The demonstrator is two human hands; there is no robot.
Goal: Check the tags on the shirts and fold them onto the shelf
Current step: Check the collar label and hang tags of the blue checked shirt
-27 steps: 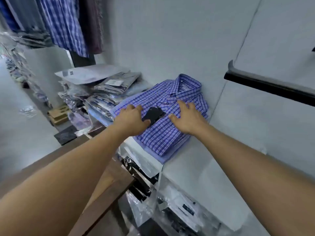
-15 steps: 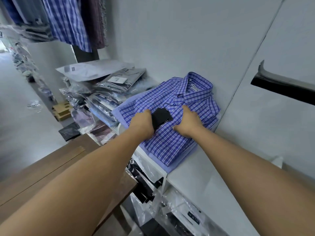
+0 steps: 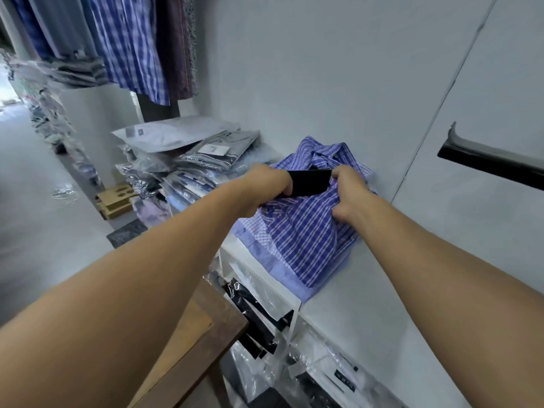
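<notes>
A blue and white checked shirt [image 3: 306, 234] lies bunched and partly lifted on the white shelf [image 3: 368, 307], on top of other folded light-blue shirts [image 3: 273, 266]. A black tag [image 3: 309, 181] stands up from its front. My left hand [image 3: 265, 189] grips the tag's left end and the cloth under it. On the tag's right side my right hand [image 3: 350, 192] clutches a fold of the checked fabric. The collar is crumpled against the wall behind the tag.
Bagged shirts [image 3: 203, 160] are piled on the shelf to the left. Checked shirts [image 3: 129, 45] hang above them. A wooden table corner [image 3: 203, 334] sits under my left arm. Plastic-wrapped packs [image 3: 323, 375] fill the lower shelf. A black rail [image 3: 488, 163] juts from the wall at right.
Both hands went from lying flat on the folded shirt to gripping it. The shirt is now gathered up and crumpled, and the black tag is raised upright between my hands.
</notes>
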